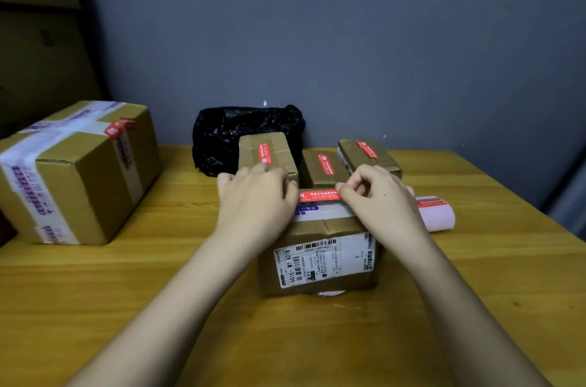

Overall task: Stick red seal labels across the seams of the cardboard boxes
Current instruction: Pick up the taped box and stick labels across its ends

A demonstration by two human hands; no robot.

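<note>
**Red seal label held over the top of the centre box**

At the centre of the frame a small cardboard box (320,259) stands on the wooden table (158,275), its near face carrying a white shipping label (326,261) with barcodes. A red seal label (318,195) lies along the far top edge of this box. The left hand (253,199) rests over the box's upper left corner, fingers bent, its fingertips at the label's left end. The right hand (377,196) has curled fingers, thumb and forefinger pinching the label's right end.

Just behind, three smaller cardboard boxes each bear a red strip: one upright at centre (266,155), one lower beside it (323,169), one tilted to the right (369,156). A crumpled black plastic bag (222,133) sits behind them against the grey wall (348,37). A roll of labels (436,212) lies at the right, partly hidden by the right hand. A large taped carton (79,171) with a red label on top fills the left of the frame.
</note>
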